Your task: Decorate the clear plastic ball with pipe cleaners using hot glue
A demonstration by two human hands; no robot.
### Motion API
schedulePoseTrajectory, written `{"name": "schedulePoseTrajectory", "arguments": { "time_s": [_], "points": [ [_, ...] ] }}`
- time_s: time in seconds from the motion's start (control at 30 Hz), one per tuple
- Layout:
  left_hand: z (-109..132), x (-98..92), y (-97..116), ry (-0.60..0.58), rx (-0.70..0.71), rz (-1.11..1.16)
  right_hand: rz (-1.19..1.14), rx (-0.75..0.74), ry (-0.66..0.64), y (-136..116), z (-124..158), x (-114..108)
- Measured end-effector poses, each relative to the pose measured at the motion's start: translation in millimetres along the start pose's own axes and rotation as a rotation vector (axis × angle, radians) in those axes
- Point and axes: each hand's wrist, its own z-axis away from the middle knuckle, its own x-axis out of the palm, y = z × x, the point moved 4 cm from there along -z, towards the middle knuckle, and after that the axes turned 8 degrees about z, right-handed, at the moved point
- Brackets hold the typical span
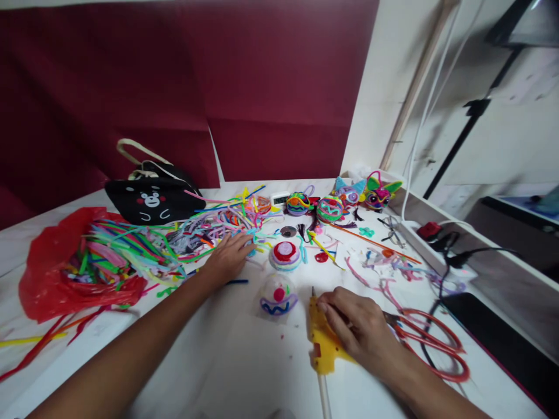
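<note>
My left hand [229,256] reaches over the edge of a heap of pipe cleaners [218,224], fingers stretched out and touching a light blue piece [252,247]. My right hand [356,320] is closed, thumb and fingers together beside the barrel of a yellow glue gun [321,337]; whatever is between the fingertips is hidden. The gun lies on its side with its nozzle pointing away and a white glue stick [324,396] behind. Between my hands sit a clear dome [278,297] with a red dot and purple and blue trim, and a red-and-lilac coiled dome [285,256].
At left lies a red plastic bag [43,279] of pipe cleaners, before a black bag [152,198]. Decorated balls [331,208] stand at the back. Orange-handled scissors [454,364], a black phone-like slab [502,343], glasses [395,233] and a power strip [419,241] lie at right.
</note>
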Motion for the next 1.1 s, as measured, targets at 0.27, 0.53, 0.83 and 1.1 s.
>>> {"name": "schedulePoseTrajectory", "arguments": {
  "time_s": [0.27, 0.53, 0.83, 1.1],
  "points": [
    [6, -0.5, -25, -0.091, -0.018, -0.105, 0.001, 0.008, -0.039, 1, 0, 2],
    [3, -15.8, -15, -0.079, 0.031, -0.019, 0.007, 0.063, -0.027, 5, -3, 2],
    [-48, -30.4, -5, 0.007, 0.066, -0.074, 0.02, 0.088, -0.035, 10, -5, 4],
    [-76, -8.1, -9, -0.11, 0.09, -0.166, 0.064, 0.084, -0.007, 11, -9, 0]
  ]
}}
